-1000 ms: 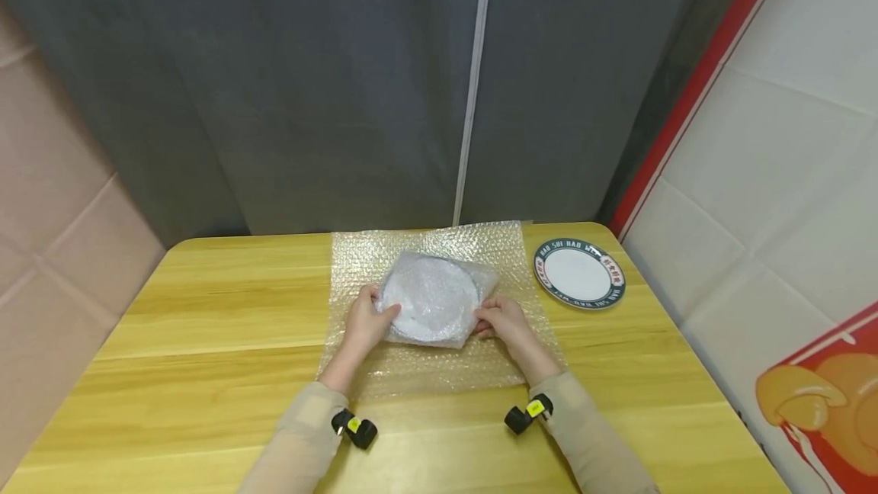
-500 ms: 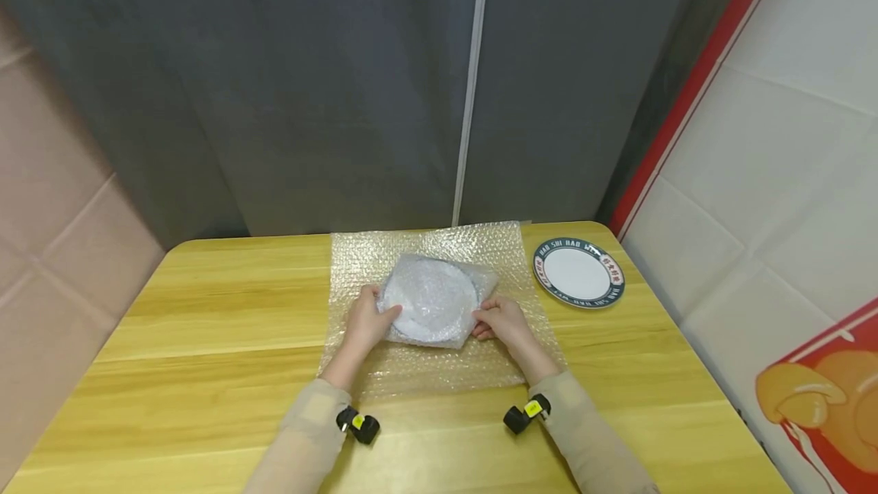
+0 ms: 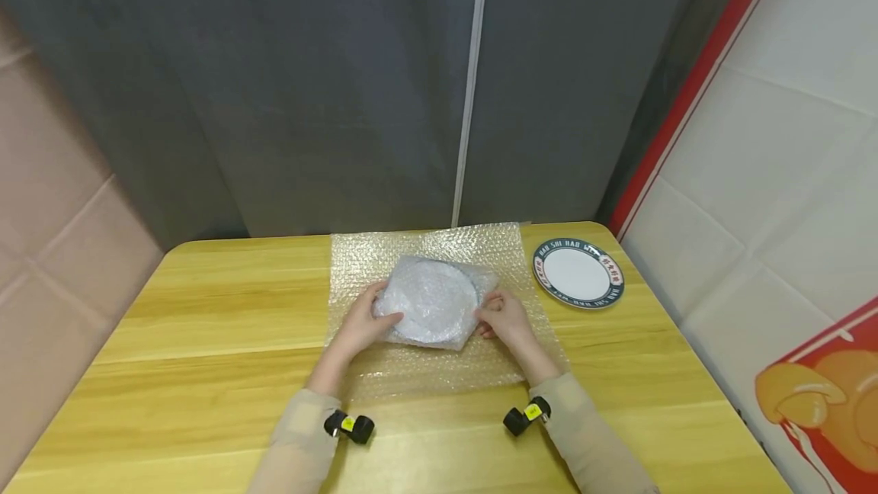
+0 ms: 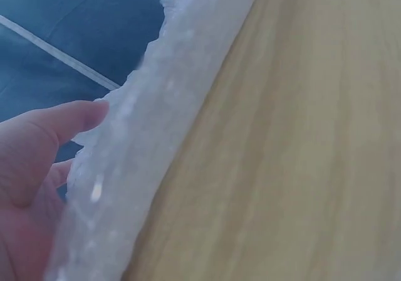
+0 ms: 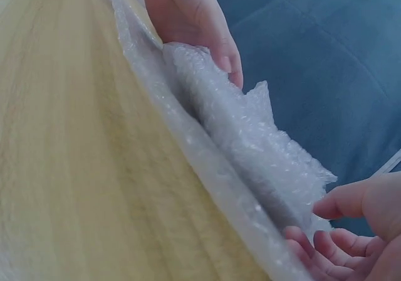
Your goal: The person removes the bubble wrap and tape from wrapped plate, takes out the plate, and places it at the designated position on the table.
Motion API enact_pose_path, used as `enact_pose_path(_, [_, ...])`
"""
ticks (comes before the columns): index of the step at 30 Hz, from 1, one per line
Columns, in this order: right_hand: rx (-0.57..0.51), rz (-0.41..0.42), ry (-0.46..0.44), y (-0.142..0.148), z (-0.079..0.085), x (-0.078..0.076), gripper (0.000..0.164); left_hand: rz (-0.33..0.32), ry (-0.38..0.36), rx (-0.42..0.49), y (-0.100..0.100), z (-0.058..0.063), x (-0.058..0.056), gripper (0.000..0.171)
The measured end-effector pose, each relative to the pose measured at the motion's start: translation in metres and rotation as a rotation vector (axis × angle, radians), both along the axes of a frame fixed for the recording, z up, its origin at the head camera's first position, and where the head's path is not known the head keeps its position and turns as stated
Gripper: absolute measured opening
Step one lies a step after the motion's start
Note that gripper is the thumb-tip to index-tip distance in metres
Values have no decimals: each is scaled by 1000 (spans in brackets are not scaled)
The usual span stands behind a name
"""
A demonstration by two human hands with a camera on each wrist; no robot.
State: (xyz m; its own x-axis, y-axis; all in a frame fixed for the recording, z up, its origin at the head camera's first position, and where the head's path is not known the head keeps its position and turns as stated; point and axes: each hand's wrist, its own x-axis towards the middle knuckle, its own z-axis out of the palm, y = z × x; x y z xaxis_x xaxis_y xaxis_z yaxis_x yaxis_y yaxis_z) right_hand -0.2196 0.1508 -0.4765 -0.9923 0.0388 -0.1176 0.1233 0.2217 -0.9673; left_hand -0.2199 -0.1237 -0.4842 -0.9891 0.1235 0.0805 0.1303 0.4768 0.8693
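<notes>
A round plate wrapped in bubble wrap [image 3: 435, 299] lies on a larger flat sheet of bubble wrap [image 3: 439, 380] in the head view. My left hand [image 3: 360, 322] holds its left side, the thumb over the top and the fingers around the edge. At the right edge, my right hand [image 3: 504, 319] pinches the wrap between thumb and curled fingers. The right wrist view shows the right thumb [image 5: 344, 199] at the bundle's end, with the fingers bent below it. The wrapping hides most of the plate's rim.
A white plate with a dark lettered rim [image 3: 579, 274] rests at the back right of the wooden table [image 3: 206, 326]. Behind the table hangs a grey curtain [image 3: 343, 97]. A tiled wall [image 3: 789, 197] stands along the right side.
My left wrist has shifted slightly left, and the hand has spread a little around the bundle's edge. The right hand and the bundle have hardly moved.
</notes>
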Motion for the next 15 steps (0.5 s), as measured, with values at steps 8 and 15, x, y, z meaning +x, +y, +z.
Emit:
enact_pose_path(8, [157,-16,171,-5,16,3,19,-13,-16,-17,-3,-4,1,73])
enact_pose_path(15, [241,127,327,-16,35,10,14,-21,-12,-9,-4,-3,1,72])
